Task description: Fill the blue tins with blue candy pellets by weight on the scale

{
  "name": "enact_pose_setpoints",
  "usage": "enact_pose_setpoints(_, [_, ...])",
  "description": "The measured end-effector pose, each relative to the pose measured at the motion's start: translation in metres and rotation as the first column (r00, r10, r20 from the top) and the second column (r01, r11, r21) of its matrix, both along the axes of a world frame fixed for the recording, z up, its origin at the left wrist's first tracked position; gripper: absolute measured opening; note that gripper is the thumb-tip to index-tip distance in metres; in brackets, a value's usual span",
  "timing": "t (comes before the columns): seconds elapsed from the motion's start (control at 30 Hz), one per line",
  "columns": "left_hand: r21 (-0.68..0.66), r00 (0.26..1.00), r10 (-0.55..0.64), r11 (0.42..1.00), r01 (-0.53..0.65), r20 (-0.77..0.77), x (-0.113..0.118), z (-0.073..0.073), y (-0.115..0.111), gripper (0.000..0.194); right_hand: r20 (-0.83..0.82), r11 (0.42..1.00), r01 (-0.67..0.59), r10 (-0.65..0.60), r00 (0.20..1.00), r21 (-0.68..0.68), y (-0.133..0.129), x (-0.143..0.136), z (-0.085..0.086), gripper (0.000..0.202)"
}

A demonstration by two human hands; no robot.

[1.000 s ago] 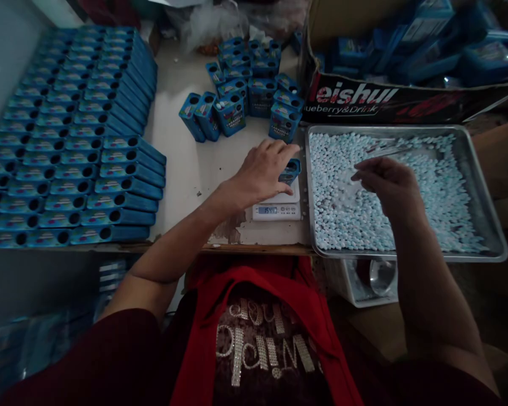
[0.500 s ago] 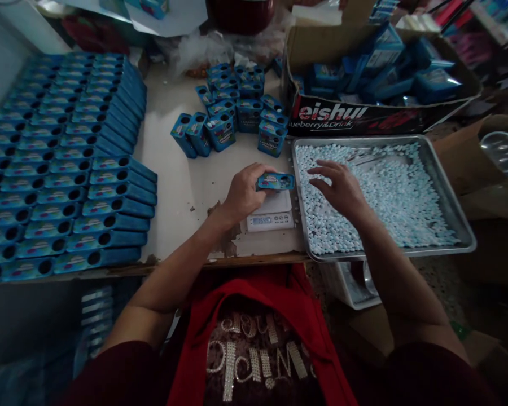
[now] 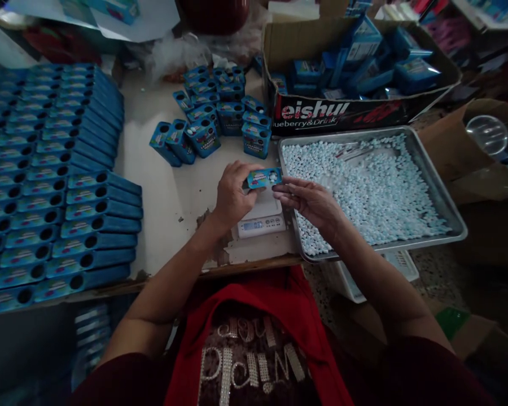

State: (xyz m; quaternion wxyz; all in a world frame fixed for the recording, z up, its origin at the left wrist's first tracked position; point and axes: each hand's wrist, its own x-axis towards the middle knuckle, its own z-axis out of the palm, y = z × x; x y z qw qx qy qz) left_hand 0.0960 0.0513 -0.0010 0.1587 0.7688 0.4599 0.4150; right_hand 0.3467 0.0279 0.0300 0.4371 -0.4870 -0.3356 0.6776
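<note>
My left hand (image 3: 233,193) is closed around the left end of a small blue candy box (image 3: 259,178), held tilted over the digital scale (image 3: 260,225). White pieces show in the round hole at the box's right end. Against that end are the fingertips of my right hand (image 3: 307,203), drawn together; whatever they pinch is hidden. Right of the scale lies a metal tray (image 3: 459,228) spread with small pale blue and white candies (image 3: 389,192). The scale's display is lit, and its platform is partly covered by my hands.
Rows of blue boxes with round holes (image 3: 88,220) fill the table's left side. Several similar boxes (image 3: 205,135) stand behind my hands. A cardboard carton (image 3: 313,115) of blue boxes is behind the tray. A brown paper bag (image 3: 449,135) stands at the right.
My right hand has moved left from above the candies to the box's end, its fingers closing together. The scale's reading has changed. My left hand still holds the box, and the view has shifted slightly.
</note>
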Motion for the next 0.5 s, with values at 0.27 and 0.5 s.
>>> enact_pose_setpoints(0.27, [-0.298,0.96,0.227,0.939,-0.171,0.166,-0.143,0.048,0.052,0.053,0.884,0.766,-0.455,-0.323,0.339,0.454,0.056,0.032,0.0,0.02])
enact_pose_setpoints(0.5, [-0.381,0.946,0.324,0.872,-0.307,-0.021,-0.282,0.102,0.087,0.06,0.942,0.534,-0.78,-0.251,0.221,0.326,0.151,-0.14,0.025,0.051])
